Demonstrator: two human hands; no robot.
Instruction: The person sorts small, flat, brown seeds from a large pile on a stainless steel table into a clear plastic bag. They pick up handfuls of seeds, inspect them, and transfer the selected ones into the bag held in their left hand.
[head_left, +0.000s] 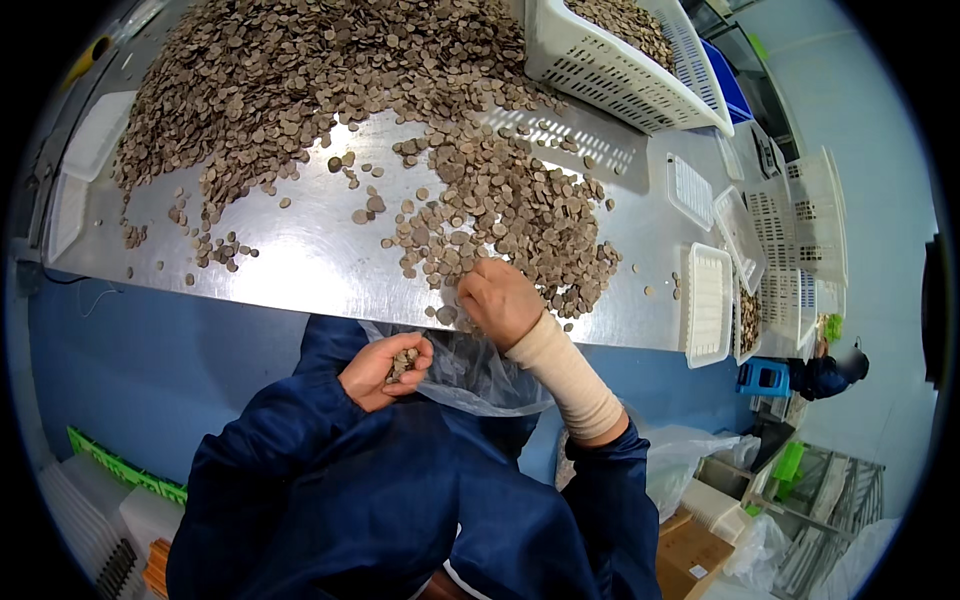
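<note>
My left hand (386, 369) is cupped around a small heap of brown, flat, round pieces, just off the front edge of the steel table (300, 247). Fingers curled down, my right hand (501, 301) touches the tabletop at the near side of a spread of the same brown discs (517, 202); whether it pinches any is hidden. A beige sleeve covers the right wrist. Below the table edge, a clear plastic bag (480, 375) hangs open in front of my lap. A much larger heap of discs (315, 67) covers the back left of the table.
A white slotted basket (600, 82) holding discs stands at the back right. White plastic trays (709, 304) lie at the right end, beside stacked white baskets (780, 240). More trays (97, 135) are at the far left. Another person (821, 375) is near a blue stool (763, 376).
</note>
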